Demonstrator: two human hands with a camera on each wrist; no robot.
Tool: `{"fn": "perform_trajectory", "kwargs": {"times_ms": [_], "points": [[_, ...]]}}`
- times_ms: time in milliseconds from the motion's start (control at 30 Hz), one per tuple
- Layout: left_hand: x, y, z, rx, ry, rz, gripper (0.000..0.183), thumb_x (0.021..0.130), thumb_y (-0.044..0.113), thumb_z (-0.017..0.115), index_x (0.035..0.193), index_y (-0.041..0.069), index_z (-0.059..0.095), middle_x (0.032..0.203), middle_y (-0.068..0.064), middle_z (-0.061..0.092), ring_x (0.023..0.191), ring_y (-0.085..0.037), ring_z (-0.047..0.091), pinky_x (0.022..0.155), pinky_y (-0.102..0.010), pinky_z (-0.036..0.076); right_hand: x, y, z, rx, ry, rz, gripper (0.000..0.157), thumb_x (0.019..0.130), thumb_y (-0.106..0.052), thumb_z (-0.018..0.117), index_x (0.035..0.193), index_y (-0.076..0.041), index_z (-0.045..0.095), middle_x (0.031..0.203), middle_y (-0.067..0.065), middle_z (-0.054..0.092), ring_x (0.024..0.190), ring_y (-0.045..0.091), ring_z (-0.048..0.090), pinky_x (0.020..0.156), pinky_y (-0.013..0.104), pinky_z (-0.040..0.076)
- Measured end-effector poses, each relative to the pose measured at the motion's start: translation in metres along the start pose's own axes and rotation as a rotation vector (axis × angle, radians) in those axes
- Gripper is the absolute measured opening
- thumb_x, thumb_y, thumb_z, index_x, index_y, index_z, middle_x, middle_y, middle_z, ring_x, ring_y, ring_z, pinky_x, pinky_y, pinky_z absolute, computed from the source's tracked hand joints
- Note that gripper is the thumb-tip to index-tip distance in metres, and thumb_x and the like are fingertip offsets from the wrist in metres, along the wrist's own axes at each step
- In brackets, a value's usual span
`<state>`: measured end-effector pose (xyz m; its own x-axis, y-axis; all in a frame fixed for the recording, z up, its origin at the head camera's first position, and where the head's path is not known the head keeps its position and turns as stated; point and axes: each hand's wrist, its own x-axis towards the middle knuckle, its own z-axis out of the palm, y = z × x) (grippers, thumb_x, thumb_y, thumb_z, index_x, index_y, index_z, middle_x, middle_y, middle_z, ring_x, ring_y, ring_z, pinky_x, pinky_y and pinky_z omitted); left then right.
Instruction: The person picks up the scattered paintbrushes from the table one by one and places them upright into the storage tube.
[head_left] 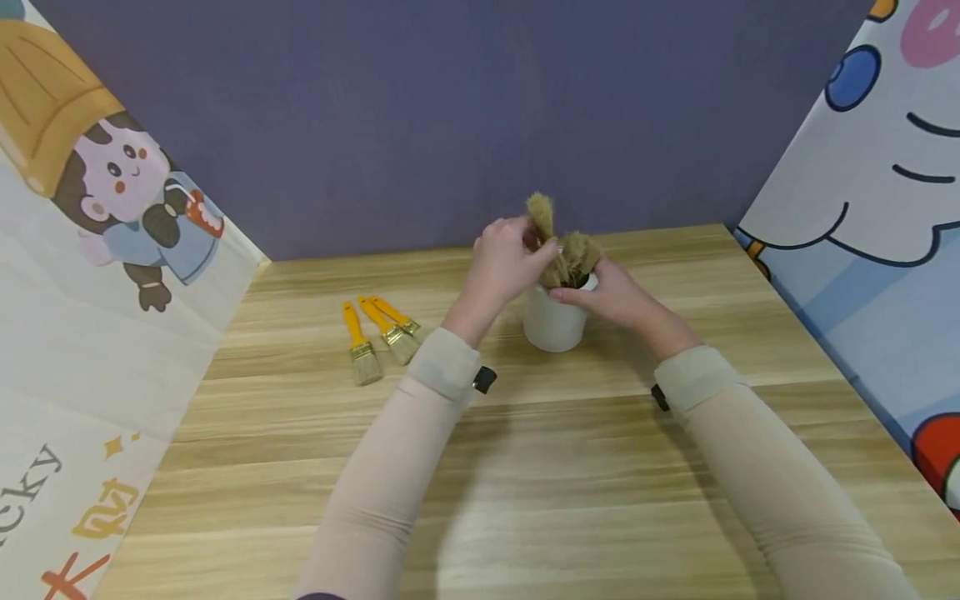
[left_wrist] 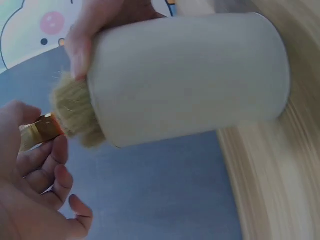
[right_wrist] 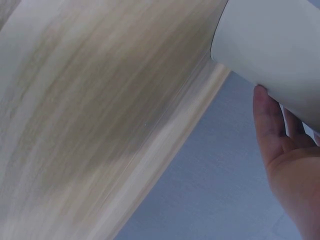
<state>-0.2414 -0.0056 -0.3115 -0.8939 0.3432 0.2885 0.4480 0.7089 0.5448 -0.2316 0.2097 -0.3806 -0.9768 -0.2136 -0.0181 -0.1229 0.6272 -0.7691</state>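
Note:
A white cylindrical container (head_left: 553,323) stands upright on the wooden table near its back edge. Brown burlap-like cloth (head_left: 581,252) with frayed, fibrous parts sticks out of its mouth. At the rim, my left hand (head_left: 501,260) pinches a paintbrush (left_wrist: 47,128) by its gold ferrule. The brush's bristles point up, and its orange handle is mostly hidden by the fibrous stuff. My right hand (head_left: 621,296) grips the container at the right side of the rim, thumb across the front; in the right wrist view its fingers lie along the wall of the container.
Left of the arms, three paintbrushes with orange handles (head_left: 352,323) lie flat on the table (head_left: 570,492), bristles toward me. A dark purple panel (head_left: 450,125) rises behind the table. Printed cartoon sheets flank it on both sides.

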Motion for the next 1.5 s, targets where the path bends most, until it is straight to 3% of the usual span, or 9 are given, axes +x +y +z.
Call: {"fn": "perform_trajectory", "kwargs": {"times_ms": [267, 533, 733, 833, 933, 1033, 1233, 1367, 1500], "points": [[0.002, 0.010, 0.003, 0.106, -0.144, -0.020, 0.042, 0.106, 0.057, 0.058, 0.125, 0.023, 0.075, 0.106, 0.007, 0.065, 0.107, -0.014, 0.056, 0.098, -0.050, 0.048, -0.002, 0.000, -0.001, 0.022, -0.033, -0.002, 0.093, 0.094, -0.062, 0.074, 0.168, -0.029, 0.029, 0.170, 0.010, 0.039, 0.156, 0.039, 0.040, 0.123, 0.065, 0.036], [0.005, 0.016, -0.002, 0.134, 0.006, 0.048, 0.040, 0.105, 0.046, 0.066, 0.140, 0.026, 0.067, 0.110, 0.008, 0.070, 0.105, -0.013, 0.060, 0.092, -0.041, 0.048, -0.001, 0.000, -0.001, 0.018, -0.021, -0.002, 0.089, 0.095, -0.057, 0.076, 0.166, -0.023, 0.034, 0.163, 0.015, 0.047, 0.150, 0.040, 0.047, 0.122, 0.064, 0.038], [0.007, 0.012, -0.004, 0.225, -0.042, 0.062, 0.028, 0.108, 0.043, 0.061, 0.122, 0.027, 0.079, 0.116, 0.009, 0.073, 0.107, -0.013, 0.059, 0.093, -0.042, 0.047, 0.000, -0.003, 0.000, 0.015, -0.025, -0.003, 0.090, 0.095, -0.056, 0.076, 0.166, -0.020, 0.034, 0.165, 0.017, 0.046, 0.150, 0.040, 0.046, 0.122, 0.063, 0.038], [0.006, 0.006, -0.008, 0.159, -0.063, 0.053, 0.035, 0.112, 0.044, 0.053, 0.122, 0.023, 0.080, 0.120, 0.005, 0.072, 0.110, -0.016, 0.060, 0.093, -0.044, 0.048, 0.001, -0.003, 0.001, 0.018, -0.030, -0.010, 0.092, 0.095, -0.057, 0.075, 0.167, -0.020, 0.032, 0.167, 0.016, 0.043, 0.153, 0.040, 0.044, 0.124, 0.062, 0.037], [0.005, -0.001, -0.023, 0.057, -0.074, 0.047, 0.038, 0.113, 0.044, 0.049, 0.125, 0.021, 0.077, 0.121, 0.003, 0.070, 0.113, -0.019, 0.061, 0.095, -0.045, 0.050, 0.001, -0.001, 0.001, 0.020, -0.025, -0.006, 0.094, 0.094, -0.059, 0.075, 0.168, -0.020, 0.031, 0.169, 0.015, 0.041, 0.155, 0.039, 0.041, 0.126, 0.062, 0.034], [0.004, -0.012, -0.046, -0.027, -0.065, 0.057, 0.036, 0.113, 0.040, 0.051, 0.126, 0.019, 0.076, 0.120, 0.001, 0.070, 0.114, -0.021, 0.063, 0.098, -0.043, 0.052, -0.001, 0.000, -0.001, 0.015, -0.007, 0.017, 0.097, 0.093, -0.061, 0.076, 0.169, -0.023, 0.029, 0.170, 0.015, 0.039, 0.157, 0.040, 0.038, 0.127, 0.062, 0.032], [-0.003, -0.054, -0.093, -0.019, -0.074, 0.025, 0.030, 0.110, 0.033, 0.057, 0.122, 0.014, 0.076, 0.117, -0.004, 0.069, 0.119, -0.024, 0.062, 0.105, -0.044, 0.049, -0.003, -0.002, -0.005, 0.004, 0.007, 0.068, 0.101, 0.093, -0.061, 0.076, 0.170, -0.020, 0.026, 0.170, 0.021, 0.037, 0.157, 0.043, 0.037, 0.126, 0.064, 0.032], [-0.017, -0.098, -0.116, 0.040, -0.153, -0.028, 0.031, 0.109, 0.030, 0.060, 0.127, 0.010, 0.075, 0.121, -0.010, 0.067, 0.122, -0.029, 0.059, 0.111, -0.051, 0.044, -0.002, -0.003, -0.003, -0.022, -0.004, 0.068, 0.101, 0.093, -0.060, 0.076, 0.170, -0.016, 0.026, 0.169, 0.023, 0.038, 0.157, 0.044, 0.037, 0.127, 0.063, 0.032], [-0.036, -0.143, -0.130, 0.152, -0.324, -0.061, 0.030, 0.107, 0.024, 0.061, 0.130, 0.008, 0.073, 0.124, -0.015, 0.067, 0.117, -0.034, 0.060, 0.105, -0.056, 0.046, -0.002, -0.005, -0.001, -0.015, -0.013, 0.072, 0.102, 0.093, -0.060, 0.076, 0.170, -0.017, 0.025, 0.170, 0.023, 0.036, 0.157, 0.044, 0.036, 0.127, 0.063, 0.031]]}}
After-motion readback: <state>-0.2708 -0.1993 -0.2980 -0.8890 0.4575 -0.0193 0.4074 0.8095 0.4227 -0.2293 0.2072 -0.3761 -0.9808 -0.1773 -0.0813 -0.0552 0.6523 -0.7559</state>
